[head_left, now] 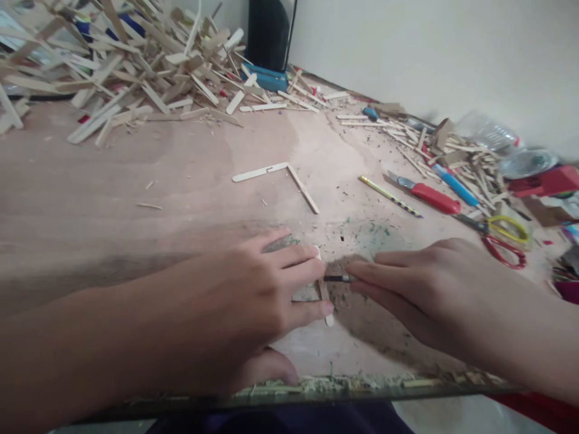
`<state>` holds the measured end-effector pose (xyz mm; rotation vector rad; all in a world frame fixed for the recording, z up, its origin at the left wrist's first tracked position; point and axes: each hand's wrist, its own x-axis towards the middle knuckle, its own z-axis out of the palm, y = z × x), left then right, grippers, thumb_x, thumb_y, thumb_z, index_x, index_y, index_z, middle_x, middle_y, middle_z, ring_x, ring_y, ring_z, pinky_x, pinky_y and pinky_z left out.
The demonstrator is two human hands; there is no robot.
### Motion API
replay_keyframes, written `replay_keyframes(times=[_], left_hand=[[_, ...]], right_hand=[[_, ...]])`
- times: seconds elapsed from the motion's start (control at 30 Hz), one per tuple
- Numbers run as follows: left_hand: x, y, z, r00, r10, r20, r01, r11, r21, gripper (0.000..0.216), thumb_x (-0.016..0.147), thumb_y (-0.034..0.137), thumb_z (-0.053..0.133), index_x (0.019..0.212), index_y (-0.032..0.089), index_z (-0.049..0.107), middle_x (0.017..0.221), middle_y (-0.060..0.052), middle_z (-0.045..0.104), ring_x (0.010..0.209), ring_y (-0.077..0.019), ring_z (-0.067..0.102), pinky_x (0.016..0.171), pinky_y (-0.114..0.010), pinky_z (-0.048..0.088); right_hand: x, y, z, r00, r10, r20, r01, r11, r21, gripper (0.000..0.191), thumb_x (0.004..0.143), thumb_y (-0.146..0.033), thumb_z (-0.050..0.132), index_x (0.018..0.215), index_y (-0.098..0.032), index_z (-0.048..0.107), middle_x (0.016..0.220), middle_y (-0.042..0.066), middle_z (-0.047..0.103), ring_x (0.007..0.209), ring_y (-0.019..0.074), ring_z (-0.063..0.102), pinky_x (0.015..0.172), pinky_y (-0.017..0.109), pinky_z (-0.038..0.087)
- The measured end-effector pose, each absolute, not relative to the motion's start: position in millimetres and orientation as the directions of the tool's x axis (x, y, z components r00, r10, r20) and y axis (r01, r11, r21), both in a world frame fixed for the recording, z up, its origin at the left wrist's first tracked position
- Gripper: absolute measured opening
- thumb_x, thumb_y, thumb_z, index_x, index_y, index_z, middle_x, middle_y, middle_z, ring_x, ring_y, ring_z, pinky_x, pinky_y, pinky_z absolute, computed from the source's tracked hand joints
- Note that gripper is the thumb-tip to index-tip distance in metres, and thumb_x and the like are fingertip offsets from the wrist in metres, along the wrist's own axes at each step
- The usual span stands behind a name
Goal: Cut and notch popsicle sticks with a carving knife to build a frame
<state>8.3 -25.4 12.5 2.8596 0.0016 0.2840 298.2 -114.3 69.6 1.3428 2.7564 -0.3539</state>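
My left hand lies palm down with its fingers spread. Its fingertips press a wooden craft stick against the table. From the right, my closed right hand grips a thin craft knife, whose dark blade meets the stick's edge between my left fingers. Most of the knife's handle is hidden in my fist. Beyond my hands, two craft sticks lie end to end at an angle: one notched stick to the left and another stick slanting to the right.
A large heap of craft sticks covers the back left, beside a dark upright device. Rightward lie a yellow pencil, a red utility knife, a blue pen-like tool and scissors. Shavings line the table's front edge.
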Motion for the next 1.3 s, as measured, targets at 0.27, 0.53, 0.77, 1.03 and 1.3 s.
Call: replay_keyframes(times=[0.27, 0.53, 0.77, 1.03, 1.3], left_hand=[[9.4, -25.4, 13.1, 0.985, 0.027, 0.172, -0.022, -0.960, 0.280, 0.064, 0.101, 0.071, 0.087, 0.149, 0.029, 0.080, 0.147, -0.012, 0.082, 0.137, -0.0356, 0.077, 0.129, -0.061, 0.057], [6.4, -26.7, 12.8, 0.979, 0.029, 0.199, -0.025, -0.966, 0.259, 0.063, 0.101, 0.072, 0.087, 0.146, 0.028, 0.081, 0.146, -0.013, 0.083, 0.132, -0.0356, 0.080, 0.123, -0.061, 0.061], [5.8, -25.4, 12.9, 0.976, 0.038, 0.214, -0.022, -0.963, 0.270, 0.062, 0.103, 0.070, 0.086, 0.147, 0.028, 0.081, 0.148, -0.012, 0.082, 0.134, -0.0344, 0.079, 0.128, -0.056, 0.057], [5.0, -25.4, 11.0, 0.975, 0.031, 0.221, -0.032, -0.961, 0.276, 0.058, 0.105, 0.067, 0.084, 0.147, 0.026, 0.081, 0.147, -0.014, 0.082, 0.132, -0.0355, 0.079, 0.125, -0.060, 0.059], [7.2, -25.2, 10.8, 0.976, 0.062, 0.208, -0.013, -0.939, 0.345, 0.058, 0.099, 0.068, 0.091, 0.139, 0.027, 0.082, 0.149, -0.012, 0.081, 0.135, -0.0351, 0.078, 0.131, -0.059, 0.056]], right_hand=[[294.3, -111.6, 73.1, -0.625, 0.755, -0.199, 0.780, 0.598, -0.184, 0.027, 0.110, -0.013, 0.054, 0.113, -0.021, 0.080, 0.086, 0.001, 0.082, 0.053, 0.0160, 0.062, 0.058, 0.036, 0.024], [289.6, -104.2, 80.7, -0.628, 0.738, -0.246, 0.778, 0.606, -0.165, 0.019, 0.102, -0.010, 0.060, 0.093, -0.021, 0.073, 0.072, -0.001, 0.072, 0.048, 0.0157, 0.059, 0.056, 0.036, 0.021], [283.5, -101.7, 85.7, -0.650, 0.706, -0.283, 0.757, 0.636, -0.150, 0.018, 0.101, -0.010, 0.059, 0.090, -0.022, 0.066, 0.070, -0.001, 0.068, 0.043, 0.0139, 0.051, 0.054, 0.036, 0.017], [282.2, -99.5, 87.1, -0.658, 0.710, -0.252, 0.744, 0.664, -0.075, 0.021, 0.090, -0.005, 0.058, 0.094, -0.021, 0.070, 0.062, -0.002, 0.060, 0.040, 0.0151, 0.045, 0.051, 0.036, 0.014], [276.0, -98.5, 91.7, -0.733, 0.627, -0.264, 0.635, 0.770, 0.063, 0.028, 0.083, -0.001, 0.063, 0.099, -0.022, 0.074, 0.063, -0.001, 0.060, 0.041, 0.0200, 0.044, 0.055, 0.040, 0.009]])
